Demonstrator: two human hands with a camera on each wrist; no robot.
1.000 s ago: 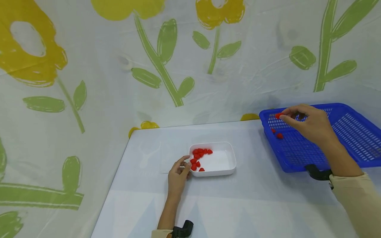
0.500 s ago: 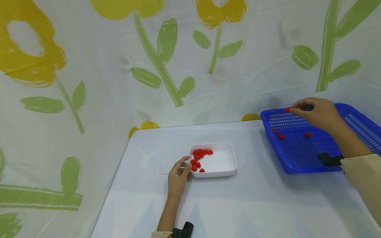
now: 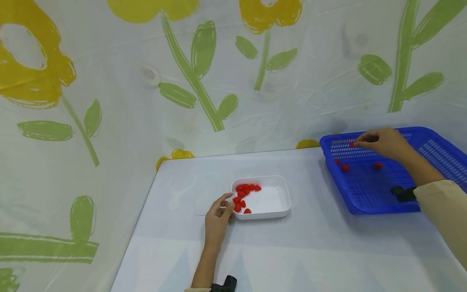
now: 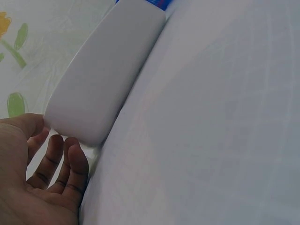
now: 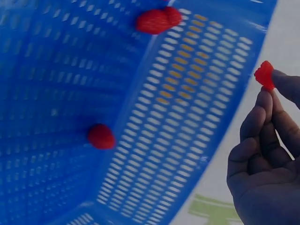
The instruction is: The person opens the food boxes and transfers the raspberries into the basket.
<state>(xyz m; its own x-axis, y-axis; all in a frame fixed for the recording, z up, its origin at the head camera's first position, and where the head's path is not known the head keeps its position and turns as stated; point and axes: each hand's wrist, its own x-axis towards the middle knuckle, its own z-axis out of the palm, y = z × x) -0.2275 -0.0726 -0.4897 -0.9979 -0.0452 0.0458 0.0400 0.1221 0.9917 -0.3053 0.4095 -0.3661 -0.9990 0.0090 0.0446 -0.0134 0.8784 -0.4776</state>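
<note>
Head view: right hand (image 3: 386,142) is pinching one small red piece (image 3: 352,144) between thumb and fingertip, no gap left around it, other fingers curling in. Blue basket (image 3: 365,190) is sitting below that grip, with three loose red pieces (image 3: 345,168) lying on its floor beneath the hand. Left hand (image 3: 217,221) is touching the near end of the white tray (image 3: 268,200), fingers loosely bending; can't tell if it's pinching the rim. More red pieces (image 3: 241,194) are clustering inside, just beyond those fingertips.
</note>
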